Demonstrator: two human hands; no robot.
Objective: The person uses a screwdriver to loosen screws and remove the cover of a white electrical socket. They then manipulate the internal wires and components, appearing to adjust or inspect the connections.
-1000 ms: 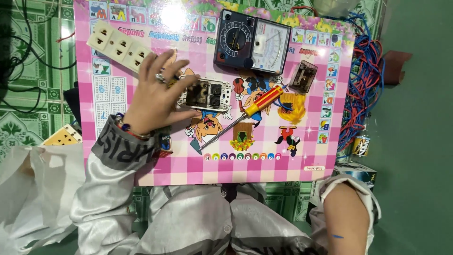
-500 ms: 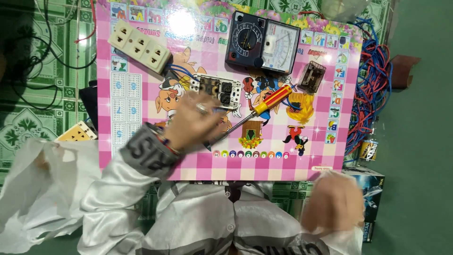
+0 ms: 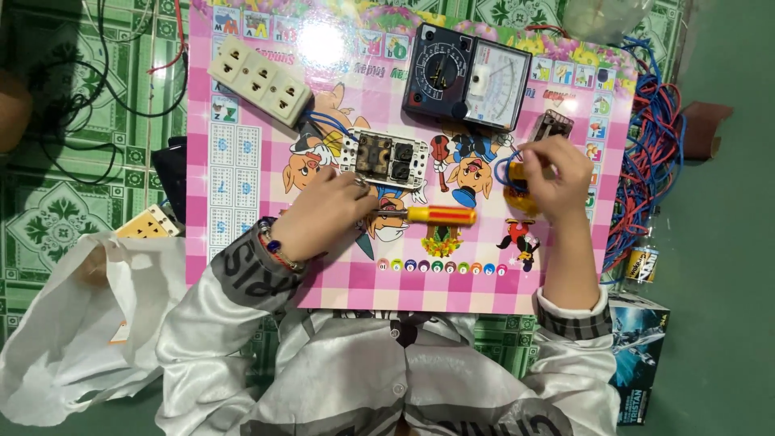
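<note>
My left hand (image 3: 323,214) lies on the pink cartoon board (image 3: 242,173) and grips the metal end of a screwdriver with a yellow and red handle (image 3: 442,215), which points right. Just above that hand sits a white switch module (image 3: 382,157) with dark inserts and blue wires. My right hand (image 3: 555,176) is closed over a yellow object (image 3: 517,198) with a blue wire loop at the board's right side. A small dark component (image 3: 554,124) lies just above that hand.
A black and white analog multimeter (image 3: 468,74) lies at the board's top, and a white triple socket strip (image 3: 260,81) at its top left. Red and blue wires (image 3: 652,161) pile up at the right. A white plastic bag (image 3: 77,323) is at the lower left and a printed box (image 3: 638,355) at the lower right.
My left hand left the switch module, moved down and took hold of the screwdriver. My right hand came up from the lower right and closed on the yellow object.
</note>
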